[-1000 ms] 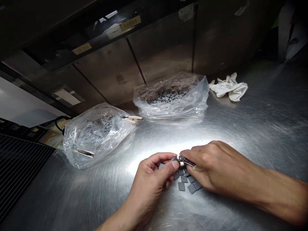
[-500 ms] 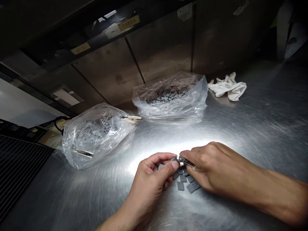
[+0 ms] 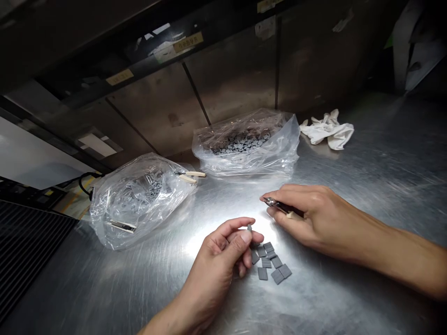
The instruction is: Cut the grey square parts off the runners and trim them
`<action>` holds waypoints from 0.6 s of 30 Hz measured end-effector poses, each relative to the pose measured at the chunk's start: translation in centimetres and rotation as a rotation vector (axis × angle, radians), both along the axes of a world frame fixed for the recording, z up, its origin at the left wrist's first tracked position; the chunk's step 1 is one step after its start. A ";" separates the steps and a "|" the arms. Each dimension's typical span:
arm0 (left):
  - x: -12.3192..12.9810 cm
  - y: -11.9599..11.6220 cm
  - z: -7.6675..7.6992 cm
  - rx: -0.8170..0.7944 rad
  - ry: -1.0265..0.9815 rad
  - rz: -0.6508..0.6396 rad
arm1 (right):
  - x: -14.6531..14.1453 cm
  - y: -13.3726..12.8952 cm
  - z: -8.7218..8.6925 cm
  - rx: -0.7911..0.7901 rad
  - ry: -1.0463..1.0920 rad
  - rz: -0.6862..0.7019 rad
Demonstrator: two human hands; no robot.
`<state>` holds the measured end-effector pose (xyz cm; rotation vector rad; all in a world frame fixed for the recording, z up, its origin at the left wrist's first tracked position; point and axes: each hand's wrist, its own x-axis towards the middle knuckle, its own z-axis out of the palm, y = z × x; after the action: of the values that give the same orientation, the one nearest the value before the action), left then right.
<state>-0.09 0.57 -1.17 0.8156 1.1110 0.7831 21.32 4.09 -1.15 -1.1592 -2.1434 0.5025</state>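
My left hand (image 3: 226, 251) pinches a small grey piece (image 3: 249, 228) between thumb and fingers; most of it is hidden by the fingertips. To its right and higher, my right hand (image 3: 310, 214) is wrapped round a pair of nippers (image 3: 275, 204), with the metal jaws pointing left and a bit of pale handle showing. The nippers are apart from the piece. Several flat grey square tiles (image 3: 266, 262) with fine lines lie loose on the metal table, just right of my left fingers.
A clear plastic bag (image 3: 247, 158) of many grey pieces stands at the back. Another bag (image 3: 139, 200), to the left, also holds grey pieces; pale-handled pliers (image 3: 192, 176) rest at its edge. White gloves (image 3: 330, 130) lie crumpled at back right. Metal panels (image 3: 230, 83) bound the table (image 3: 384, 177).
My right hand has moved up and away from my left hand, taking the nippers off the small piece. The left hand keeps its pinch. More of the loose tiles show.
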 end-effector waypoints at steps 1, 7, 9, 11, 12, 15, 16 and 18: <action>-0.1 0.0 0.0 -0.002 -0.019 -0.009 | 0.0 0.1 -0.1 -0.019 0.036 0.007; -0.4 0.4 0.1 -0.048 -0.102 0.051 | 0.2 0.6 -0.5 -0.313 0.262 -0.058; -0.4 0.5 0.1 -0.072 -0.136 0.076 | 0.5 0.8 -0.5 -0.361 0.284 -0.118; -0.5 0.7 0.1 -0.089 -0.167 0.100 | 0.8 0.9 -0.5 -0.353 0.227 -0.178; -0.5 0.8 0.1 -0.094 -0.179 0.111 | 1.0 0.9 -0.5 -0.328 0.181 -0.203; -0.5 0.8 0.0 -0.102 -0.206 0.143 | 1.0 0.6 -1.1 -0.140 0.049 -0.161; -0.5 0.8 0.0 -0.104 -0.209 0.151 | 0.9 0.5 -1.4 -0.062 0.009 -0.110; -0.4 0.8 -0.1 -0.112 -0.211 0.160 | 0.5 0.1 -1.9 0.073 -0.061 -0.008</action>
<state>-0.51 1.39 -1.24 0.5414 1.0294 0.9101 21.85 4.14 -3.05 -1.1552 -2.1893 0.3870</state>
